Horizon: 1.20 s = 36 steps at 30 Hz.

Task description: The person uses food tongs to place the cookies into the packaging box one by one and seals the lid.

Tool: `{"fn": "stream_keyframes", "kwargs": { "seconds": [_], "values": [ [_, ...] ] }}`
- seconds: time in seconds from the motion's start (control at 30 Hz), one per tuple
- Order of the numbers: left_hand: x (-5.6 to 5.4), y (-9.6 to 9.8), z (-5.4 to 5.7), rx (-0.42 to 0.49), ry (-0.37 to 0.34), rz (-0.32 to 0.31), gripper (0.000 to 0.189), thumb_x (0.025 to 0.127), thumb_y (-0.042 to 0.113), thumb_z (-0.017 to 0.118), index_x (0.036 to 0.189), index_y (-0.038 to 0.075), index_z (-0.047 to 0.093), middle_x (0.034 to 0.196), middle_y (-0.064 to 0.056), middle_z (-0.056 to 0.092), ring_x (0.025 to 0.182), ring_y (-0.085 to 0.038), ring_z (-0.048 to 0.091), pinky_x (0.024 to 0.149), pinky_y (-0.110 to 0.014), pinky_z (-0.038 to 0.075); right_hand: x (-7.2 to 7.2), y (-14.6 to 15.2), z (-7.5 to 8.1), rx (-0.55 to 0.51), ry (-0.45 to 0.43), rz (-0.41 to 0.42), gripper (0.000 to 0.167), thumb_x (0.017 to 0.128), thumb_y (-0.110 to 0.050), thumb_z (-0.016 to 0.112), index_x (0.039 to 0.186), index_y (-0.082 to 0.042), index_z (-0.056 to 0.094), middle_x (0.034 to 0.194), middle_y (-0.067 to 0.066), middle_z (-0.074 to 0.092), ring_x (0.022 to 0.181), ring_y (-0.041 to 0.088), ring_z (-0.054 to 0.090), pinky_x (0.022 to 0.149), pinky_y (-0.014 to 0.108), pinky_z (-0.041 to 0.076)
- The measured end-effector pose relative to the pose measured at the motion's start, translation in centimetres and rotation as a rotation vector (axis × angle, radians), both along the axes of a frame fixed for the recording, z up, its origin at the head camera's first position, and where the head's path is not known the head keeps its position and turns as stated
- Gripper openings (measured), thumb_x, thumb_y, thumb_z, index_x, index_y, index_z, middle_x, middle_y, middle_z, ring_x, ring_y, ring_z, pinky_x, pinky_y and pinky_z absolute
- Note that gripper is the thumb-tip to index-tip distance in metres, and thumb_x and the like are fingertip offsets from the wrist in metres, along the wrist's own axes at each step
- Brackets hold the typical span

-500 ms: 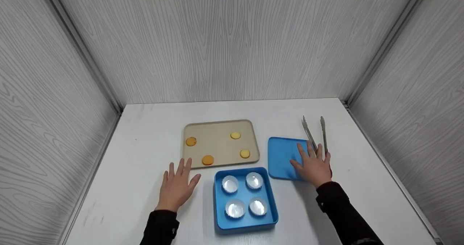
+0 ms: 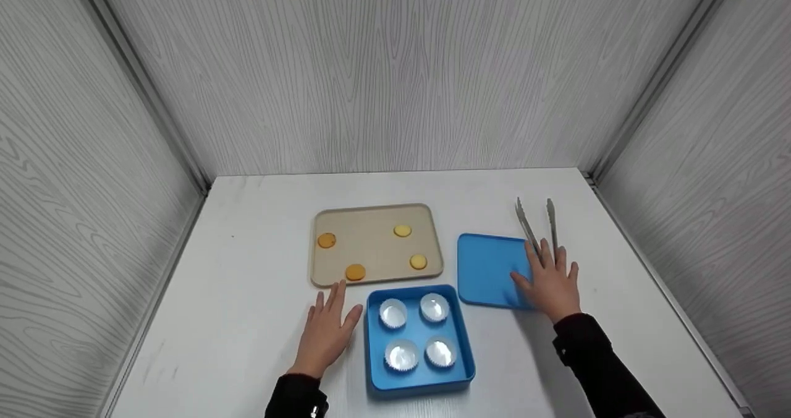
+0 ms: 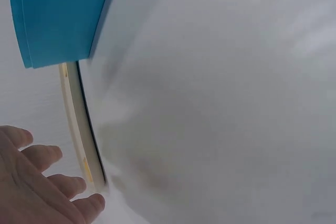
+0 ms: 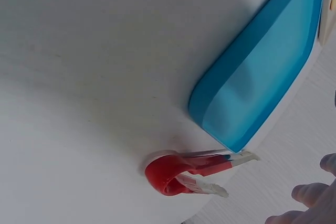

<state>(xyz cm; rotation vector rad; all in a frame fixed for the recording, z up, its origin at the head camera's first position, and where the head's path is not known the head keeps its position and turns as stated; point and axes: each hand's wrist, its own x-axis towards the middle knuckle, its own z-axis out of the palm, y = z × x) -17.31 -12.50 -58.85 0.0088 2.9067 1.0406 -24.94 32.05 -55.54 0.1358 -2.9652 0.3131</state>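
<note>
My left hand [image 2: 324,339] is held with fingers spread between the beige tray and the left side of the blue box [image 2: 419,388]; it holds nothing. Several white paper baking cups [image 2: 401,355] stand in that box. My right hand [image 2: 552,288] hovers with fingers apart over the right edge of the blue lid [image 2: 491,269] and overlaps the tongs [image 2: 526,223] in the head view. Nothing is in its grasp. In the right wrist view the tongs' red handle end [image 4: 165,174] lies on the table, below the right hand.
The beige tray [image 2: 377,220] lies behind the box, bearing two orange-brown cookies [image 2: 355,272] and two pale yellow ones [image 2: 418,261]. The white table [image 2: 247,251] is walled by wood-grain panels [image 2: 395,72] at the back and both sides.
My left hand has shifted right and a little nearer to me, towards the blue box. The right hand has moved slightly right, baring more of the blue lid. The objects stay put.
</note>
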Motion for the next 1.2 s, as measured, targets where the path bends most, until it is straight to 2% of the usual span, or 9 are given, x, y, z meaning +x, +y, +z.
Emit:
{"fn": "stream_keyframes", "kwargs": {
  "seconds": [0.13, 0.3, 0.47, 0.53, 0.73, 0.97, 1.2],
  "values": [
    [0.3, 1.2, -0.5, 0.092, -0.025, 0.014, 0.075, 0.107, 0.051, 0.045, 0.164, 0.008, 0.022, 0.167, -0.016, 0.027, 0.155, -0.043, 0.017, 0.125, -0.059, 0.014, 0.1, 0.6, 0.0, -0.008, -0.003, -0.013, 0.08, 0.1, -0.044, 0.064, 0.162, -0.007, 0.029, 0.164, 0.03, 0.023, 0.147, 0.06, 0.015, 0.111, 0.08, 0.013],
    [0.8, 2.5, -1.1, 0.241, -0.089, 0.078, 0.074, 0.108, 0.045, 0.047, 0.164, 0.006, 0.019, 0.167, -0.021, 0.024, 0.155, -0.041, 0.017, 0.125, -0.057, 0.017, 0.1, 1.0, 0.1, -0.015, -0.002, -0.028, 0.081, 0.1, -0.044, 0.064, 0.162, -0.006, 0.029, 0.164, 0.031, 0.022, 0.147, 0.061, 0.015, 0.112, 0.08, 0.013],
    [1.3, 3.2, -1.4, 0.369, -0.063, 0.119, 0.074, 0.108, 0.039, 0.049, 0.162, -0.001, 0.019, 0.164, -0.028, 0.023, 0.152, -0.044, 0.023, 0.124, -0.056, 0.021, 0.0, 1.0, 0.2, -0.025, -0.013, -0.032, 0.083, 0.101, -0.044, 0.063, 0.163, -0.005, 0.023, 0.164, 0.031, 0.019, 0.147, 0.061, 0.014, 0.112, 0.079, 0.013],
    [1.4, 3.4, -1.4, 0.404, -0.059, 0.132, 0.072, 0.108, 0.036, 0.05, 0.162, -0.001, 0.02, 0.165, -0.027, 0.024, 0.152, -0.043, 0.024, 0.124, -0.056, 0.021, -0.1, 1.0, 0.2, -0.023, -0.005, -0.035, 0.084, 0.101, -0.044, 0.063, 0.163, -0.004, 0.023, 0.164, 0.032, 0.02, 0.146, 0.061, 0.016, 0.112, 0.079, 0.016],
    [1.5, 4.3, -1.3, 0.473, -0.079, 0.166, 0.068, 0.108, 0.027, 0.05, 0.162, 0.0, 0.019, 0.166, -0.024, 0.023, 0.153, -0.041, 0.022, 0.124, -0.056, 0.02, -0.4, 1.3, 0.1, -0.031, 0.005, -0.049, 0.085, 0.101, -0.043, 0.063, 0.162, 0.0, 0.021, 0.161, 0.034, 0.023, 0.141, 0.063, 0.024, 0.109, 0.077, 0.026],
    [1.5, 5.4, -1.3, 0.515, -0.086, 0.194, 0.066, 0.109, 0.022, 0.048, 0.162, -0.001, 0.018, 0.167, -0.023, 0.019, 0.155, -0.04, 0.018, 0.125, -0.056, 0.018, -0.8, 2.1, 0.0, -0.088, 0.014, -0.064, 0.086, 0.102, -0.04, 0.062, 0.16, 0.004, 0.019, 0.156, 0.039, 0.026, 0.134, 0.065, 0.032, 0.105, 0.076, 0.033],
    [1.5, 6.7, -0.9, 0.56, -0.084, 0.227, 0.061, 0.109, 0.016, 0.044, 0.163, 0.001, 0.019, 0.167, -0.022, 0.021, 0.155, -0.038, 0.02, 0.124, -0.054, 0.02, -0.8, 2.7, -0.5, -0.1, 0.05, -0.095, 0.083, 0.1, -0.037, 0.065, 0.158, 0.007, 0.024, 0.145, 0.043, 0.037, 0.123, 0.065, 0.043, 0.093, 0.078, 0.041]
  ]
}}
